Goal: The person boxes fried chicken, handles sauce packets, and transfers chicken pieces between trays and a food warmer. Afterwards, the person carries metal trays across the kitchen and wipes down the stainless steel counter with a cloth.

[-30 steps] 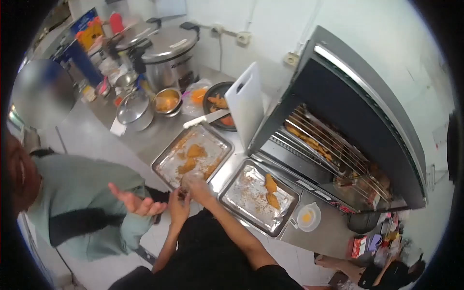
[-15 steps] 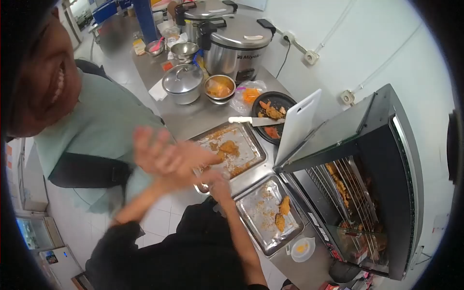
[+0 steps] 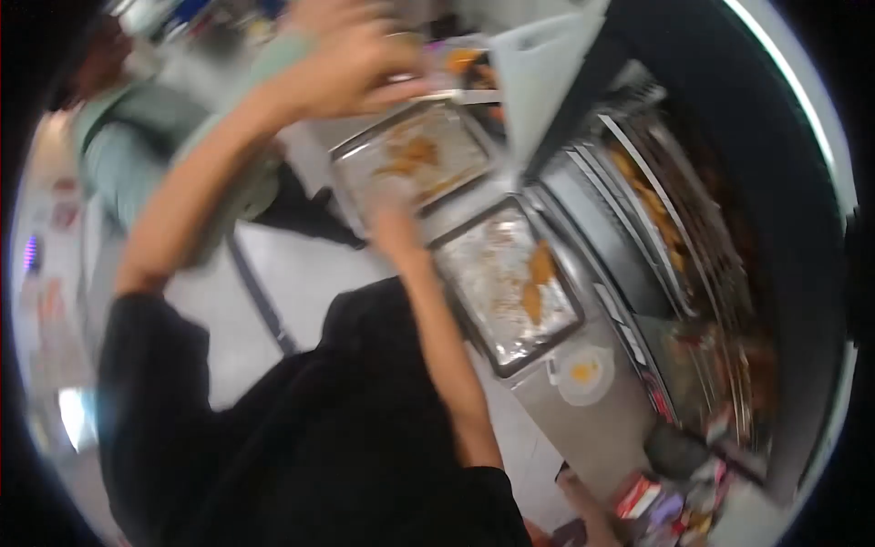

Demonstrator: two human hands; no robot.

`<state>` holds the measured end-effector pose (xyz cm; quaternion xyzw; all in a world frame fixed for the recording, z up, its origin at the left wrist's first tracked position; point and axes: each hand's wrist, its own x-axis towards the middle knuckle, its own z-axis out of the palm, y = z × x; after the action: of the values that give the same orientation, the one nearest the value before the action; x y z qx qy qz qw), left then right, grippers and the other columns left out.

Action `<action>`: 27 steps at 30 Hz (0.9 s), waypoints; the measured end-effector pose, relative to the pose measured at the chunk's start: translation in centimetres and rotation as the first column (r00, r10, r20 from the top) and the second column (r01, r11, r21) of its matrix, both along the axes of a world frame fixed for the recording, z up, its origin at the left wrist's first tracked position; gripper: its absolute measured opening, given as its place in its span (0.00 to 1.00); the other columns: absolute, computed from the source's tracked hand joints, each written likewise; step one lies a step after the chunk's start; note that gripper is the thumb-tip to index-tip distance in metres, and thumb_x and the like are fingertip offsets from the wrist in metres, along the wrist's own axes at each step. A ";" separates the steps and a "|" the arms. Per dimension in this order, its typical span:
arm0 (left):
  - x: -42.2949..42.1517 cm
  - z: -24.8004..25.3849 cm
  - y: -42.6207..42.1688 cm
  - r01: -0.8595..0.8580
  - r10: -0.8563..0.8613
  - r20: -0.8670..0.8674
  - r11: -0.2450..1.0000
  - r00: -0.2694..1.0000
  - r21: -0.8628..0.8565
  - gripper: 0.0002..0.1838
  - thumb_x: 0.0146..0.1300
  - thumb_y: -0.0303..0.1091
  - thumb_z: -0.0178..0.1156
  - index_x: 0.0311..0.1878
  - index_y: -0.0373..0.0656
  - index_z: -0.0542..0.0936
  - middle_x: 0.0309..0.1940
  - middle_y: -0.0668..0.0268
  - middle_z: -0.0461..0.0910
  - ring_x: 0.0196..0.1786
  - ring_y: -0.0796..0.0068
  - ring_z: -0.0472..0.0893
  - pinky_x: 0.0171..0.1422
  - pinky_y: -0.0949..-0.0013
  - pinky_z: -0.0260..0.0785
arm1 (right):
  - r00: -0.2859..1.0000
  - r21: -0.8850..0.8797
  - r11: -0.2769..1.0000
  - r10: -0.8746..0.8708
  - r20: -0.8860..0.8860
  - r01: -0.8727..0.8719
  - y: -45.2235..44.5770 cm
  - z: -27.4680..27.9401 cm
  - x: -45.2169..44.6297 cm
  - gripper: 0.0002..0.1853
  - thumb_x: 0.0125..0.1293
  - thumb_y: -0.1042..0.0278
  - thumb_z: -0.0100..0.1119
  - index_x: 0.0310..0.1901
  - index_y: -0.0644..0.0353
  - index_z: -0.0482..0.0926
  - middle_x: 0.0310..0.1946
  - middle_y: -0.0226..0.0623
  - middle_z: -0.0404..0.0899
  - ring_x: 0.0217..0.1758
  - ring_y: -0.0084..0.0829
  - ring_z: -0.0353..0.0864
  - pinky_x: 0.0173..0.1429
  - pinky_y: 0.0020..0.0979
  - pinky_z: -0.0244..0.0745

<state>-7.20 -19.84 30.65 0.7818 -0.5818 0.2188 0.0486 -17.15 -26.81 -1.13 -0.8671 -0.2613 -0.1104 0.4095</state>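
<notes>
My left hand [image 3: 351, 68] is raised above the far end of the rear metal tray [image 3: 344, 171], with its fingers curled toward the right. Blur hides whether anything is in them. A co-worker's hand [image 3: 333, 13] and green sleeve [image 3: 278, 53] are just behind it. My right hand [image 3: 390, 205] is a blur over the near edge of the rear tray, its fingers not readable. Fried pieces [image 3: 415, 155] and crumbs lie in that tray. Beside my right forearm, the front metal tray [image 3: 483, 310] holds orange-brown fried pieces [image 3: 538, 283].
A glass-fronted warming cabinet [image 3: 775, 228] with racks of food stands open on the right. A white cutting board [image 3: 547, 73] leans beside it. A small white dish [image 3: 585, 374] sits on the counter's near part. A co-worker [image 3: 146, 155] stands at the left.
My left hand has moved up and away from my right hand. The co-worker has shifted back, and an arm now reaches in. My view has swung, with the trays sitting higher in it.
</notes>
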 end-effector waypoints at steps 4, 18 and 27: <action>-12.5 13.0 -9.8 -0.235 0.236 0.001 0.967 0.972 0.100 0.13 0.63 0.35 0.67 0.47 0.39 0.83 0.42 0.57 0.83 0.41 0.66 0.84 0.44 0.67 0.75 | 0.963 0.231 0.938 -0.233 -0.134 0.259 -12.4 7.7 -7.3 0.25 0.59 0.68 0.66 0.59 0.62 0.75 0.58 0.54 0.74 0.64 0.54 0.71 0.67 0.46 0.65; -23.9 -18.6 -21.0 0.330 -0.194 -0.705 0.942 0.682 0.061 0.10 0.68 0.36 0.53 0.36 0.39 0.74 0.32 0.59 0.76 0.37 0.56 0.80 0.38 0.55 0.73 | 0.407 0.325 0.248 -0.474 -0.781 0.913 -29.4 5.4 -42.6 0.36 0.70 0.48 0.50 0.71 0.67 0.59 0.72 0.54 0.54 0.74 0.49 0.54 0.74 0.50 0.53; -28.9 -20.6 -12.8 0.065 -0.063 -0.787 0.997 0.613 -0.028 0.13 0.71 0.39 0.53 0.49 0.40 0.79 0.39 0.56 0.80 0.43 0.55 0.80 0.44 0.56 0.74 | 0.783 0.786 -0.081 0.189 -0.592 0.613 -25.9 3.4 -28.4 0.32 0.74 0.53 0.50 0.72 0.62 0.59 0.70 0.43 0.64 0.72 0.41 0.63 0.72 0.44 0.59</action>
<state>-36.12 -32.65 10.02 0.7774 -0.5295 -0.1488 0.3051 -45.51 -52.72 2.27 -0.3180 0.1818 -0.0822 0.9269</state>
